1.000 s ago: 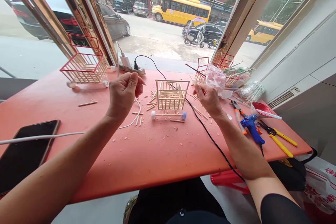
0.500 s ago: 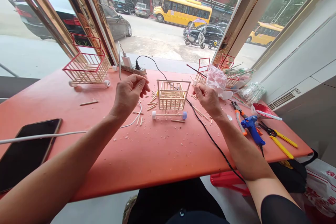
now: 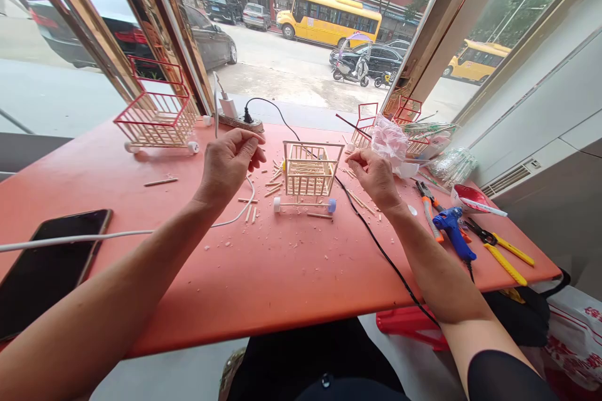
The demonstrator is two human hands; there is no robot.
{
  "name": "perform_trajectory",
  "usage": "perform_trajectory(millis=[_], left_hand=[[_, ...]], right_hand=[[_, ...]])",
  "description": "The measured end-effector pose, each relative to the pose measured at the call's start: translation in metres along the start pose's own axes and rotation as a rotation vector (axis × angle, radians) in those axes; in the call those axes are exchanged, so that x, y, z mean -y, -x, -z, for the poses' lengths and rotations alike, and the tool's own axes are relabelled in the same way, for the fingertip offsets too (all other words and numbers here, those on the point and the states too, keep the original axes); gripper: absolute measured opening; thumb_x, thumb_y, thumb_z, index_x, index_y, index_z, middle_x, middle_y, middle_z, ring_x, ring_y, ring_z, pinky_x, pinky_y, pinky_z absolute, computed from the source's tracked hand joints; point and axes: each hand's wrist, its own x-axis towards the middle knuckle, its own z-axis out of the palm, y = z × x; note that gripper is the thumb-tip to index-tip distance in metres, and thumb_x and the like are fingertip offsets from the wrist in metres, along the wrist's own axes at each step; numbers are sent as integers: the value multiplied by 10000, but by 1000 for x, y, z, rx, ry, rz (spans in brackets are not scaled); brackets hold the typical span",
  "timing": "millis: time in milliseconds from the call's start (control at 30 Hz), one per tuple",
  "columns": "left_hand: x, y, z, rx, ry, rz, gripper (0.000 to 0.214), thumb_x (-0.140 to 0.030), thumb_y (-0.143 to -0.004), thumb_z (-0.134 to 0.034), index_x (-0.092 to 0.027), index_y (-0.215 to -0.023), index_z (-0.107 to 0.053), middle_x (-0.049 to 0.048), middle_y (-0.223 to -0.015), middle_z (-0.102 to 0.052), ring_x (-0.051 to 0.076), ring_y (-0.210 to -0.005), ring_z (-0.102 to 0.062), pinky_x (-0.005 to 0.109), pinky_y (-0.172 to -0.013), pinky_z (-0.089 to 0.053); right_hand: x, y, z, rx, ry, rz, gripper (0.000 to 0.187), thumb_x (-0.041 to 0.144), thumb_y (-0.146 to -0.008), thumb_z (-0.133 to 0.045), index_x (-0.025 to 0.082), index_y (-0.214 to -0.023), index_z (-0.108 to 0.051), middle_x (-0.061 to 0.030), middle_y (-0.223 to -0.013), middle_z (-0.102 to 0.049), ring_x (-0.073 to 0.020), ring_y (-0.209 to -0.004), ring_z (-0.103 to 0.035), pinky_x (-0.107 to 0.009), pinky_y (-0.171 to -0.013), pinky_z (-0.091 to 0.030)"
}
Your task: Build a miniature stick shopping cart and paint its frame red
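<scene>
A small unpainted cart of wooden sticks (image 3: 309, 169) stands on the pink table between my two hands, with white and pale blue wheels at its near end. To its left is my left hand (image 3: 228, 163), held above the tabletop with thumb and fingers pinched together. On the other side, my right hand (image 3: 376, 177) pinches too, its fingertips close to the cart but apart from it. Anything between the fingertips of either hand is too small to make out. Short wooden sticks (image 3: 273, 188) lie scattered around the cart.
A red-rimmed stick cart (image 3: 157, 119) stands at the back left, and a phone (image 3: 51, 269) lies at the front left. A black cord (image 3: 376, 241) crosses the table. On the right lie a blue glue gun (image 3: 454, 232), yellow-handled pliers (image 3: 498, 247) and a crumpled pink plastic bag (image 3: 390, 141).
My left hand has shifted very slightly left. My right hand keeps its pinch in almost the same place, and the cart stays where it was.
</scene>
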Motion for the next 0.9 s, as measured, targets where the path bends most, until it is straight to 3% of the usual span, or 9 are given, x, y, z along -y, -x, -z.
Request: perform_trajectory(millis=[367,900], left_hand=[[3,-1,0,-9,-6,2,71,-253,-915,-728,-210,-861,-743,20,-642,-698,107,-509,-590,273,-468,-465],[5,-1,1,-7,-8,-12,78,-234,-941,-714,-207,-874,-745,13,-634,-709,101,-513,-591,258,-469,-462]], right_hand=[[1,1,0,17,-4,-14,138,283,-962,-712,222,-839,-698,-37,-839,-767,-196,-759,-649,-355,-774,-486],[5,-1,3,-66,88,79,278,372,-1012,-546,280,-770,-443,4,-703,-541,-180,-669,-449,-350,-699,-387]])
